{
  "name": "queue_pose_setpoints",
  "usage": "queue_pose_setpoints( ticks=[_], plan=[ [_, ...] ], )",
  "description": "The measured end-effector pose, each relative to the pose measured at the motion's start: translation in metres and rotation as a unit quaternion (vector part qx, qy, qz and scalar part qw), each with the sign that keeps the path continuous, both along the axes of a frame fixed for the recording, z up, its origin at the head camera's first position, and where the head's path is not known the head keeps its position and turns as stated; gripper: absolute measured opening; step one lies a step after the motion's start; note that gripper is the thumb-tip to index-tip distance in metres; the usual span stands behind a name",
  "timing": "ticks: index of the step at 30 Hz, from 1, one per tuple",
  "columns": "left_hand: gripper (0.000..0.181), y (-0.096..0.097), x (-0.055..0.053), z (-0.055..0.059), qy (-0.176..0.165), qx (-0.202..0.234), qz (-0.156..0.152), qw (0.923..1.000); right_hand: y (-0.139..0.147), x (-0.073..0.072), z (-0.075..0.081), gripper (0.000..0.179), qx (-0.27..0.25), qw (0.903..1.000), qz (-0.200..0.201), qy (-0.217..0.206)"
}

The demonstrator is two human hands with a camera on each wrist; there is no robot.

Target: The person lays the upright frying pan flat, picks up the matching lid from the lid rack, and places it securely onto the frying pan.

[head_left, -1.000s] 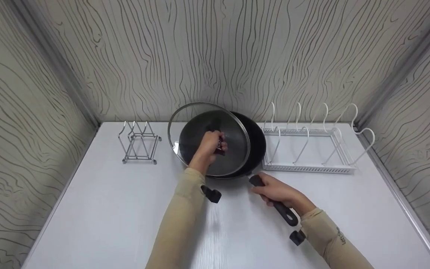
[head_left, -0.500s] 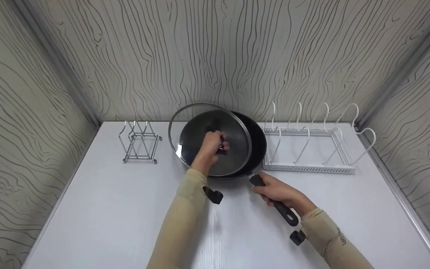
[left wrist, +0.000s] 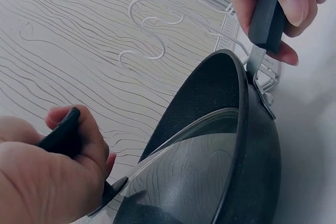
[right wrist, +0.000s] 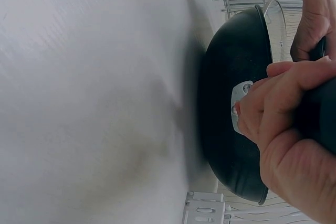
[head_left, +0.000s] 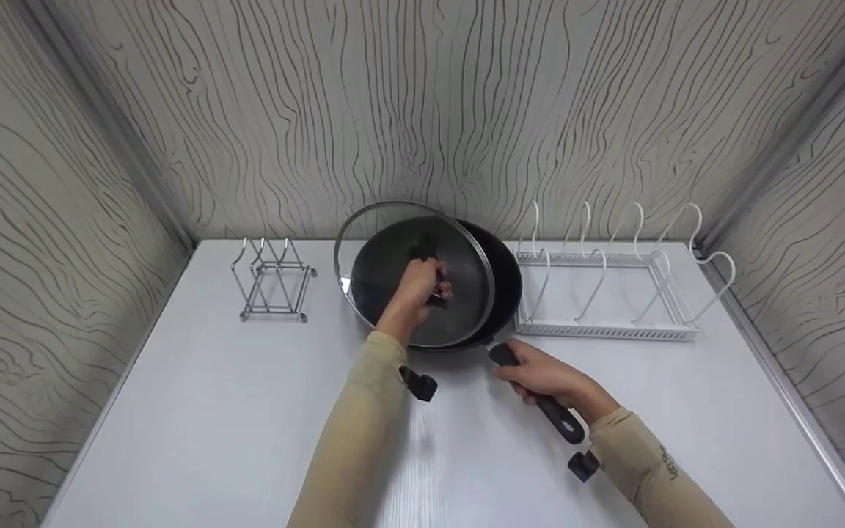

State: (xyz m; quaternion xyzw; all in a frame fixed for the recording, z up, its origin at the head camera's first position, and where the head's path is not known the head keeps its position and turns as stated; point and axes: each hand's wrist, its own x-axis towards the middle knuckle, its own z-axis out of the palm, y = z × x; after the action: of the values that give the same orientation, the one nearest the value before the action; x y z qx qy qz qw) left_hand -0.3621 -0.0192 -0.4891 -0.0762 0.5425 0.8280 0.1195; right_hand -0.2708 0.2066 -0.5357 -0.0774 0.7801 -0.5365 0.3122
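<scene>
A dark wok (head_left: 507,282) is at the back centre of the white table. My right hand (head_left: 543,374) grips its black handle (head_left: 563,422), fingers wrapped around it. Over the wok, a clear glass lid (head_left: 386,257) with a metal rim is shifted to the left. Its left edge reaches past the wok's rim, and its right edge lies inside. My left hand (head_left: 420,284) holds the lid by its black handle (left wrist: 65,132). In the left wrist view the lid slants into the wok's mouth. The right wrist view shows the wok's outer wall and riveted handle bracket (right wrist: 240,106).
To the left stands a small chrome wire rack (head_left: 276,286). A white rack (head_left: 606,331) with tall curved dividers stands right beside the wok. Wood-grain panels (head_left: 422,110) enclose the table at the back and both sides.
The lid and my left hand have shifted very slightly to the right. My right hand and the wok look practically unmoved.
</scene>
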Motion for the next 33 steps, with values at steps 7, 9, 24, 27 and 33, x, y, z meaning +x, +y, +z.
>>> queue_pose_setpoints(
  ticks=[7,9,24,27,33],
  plan=[
    [0.018,-0.0046,-0.0007,-0.0006,-0.004,0.006,-0.016,0.9998,-0.0006,-0.0005,0.0000,0.039,-0.003,1.0000,0.001,0.003],
    [0.018,-0.0057,-0.0005,-0.0010,-0.004,0.006,-0.021,0.9997,-0.0007,-0.0006,0.0000,0.038,-0.001,1.0000,0.002,0.003],
    [0.017,-0.0076,-0.0022,-0.0011,0.001,0.026,-0.046,0.9986,-0.0012,-0.0006,0.0003,0.041,0.006,0.9999,0.005,0.008],
    [0.017,-0.0065,-0.0022,-0.0012,0.000,0.033,-0.044,0.9985,-0.0011,-0.0005,0.0005,0.042,0.004,0.9999,0.006,0.008],
    [0.017,-0.0020,-0.0015,0.0004,-0.002,0.033,-0.037,0.9988,-0.0003,-0.0008,0.0000,0.040,0.004,0.9999,0.008,0.011]
  ],
)
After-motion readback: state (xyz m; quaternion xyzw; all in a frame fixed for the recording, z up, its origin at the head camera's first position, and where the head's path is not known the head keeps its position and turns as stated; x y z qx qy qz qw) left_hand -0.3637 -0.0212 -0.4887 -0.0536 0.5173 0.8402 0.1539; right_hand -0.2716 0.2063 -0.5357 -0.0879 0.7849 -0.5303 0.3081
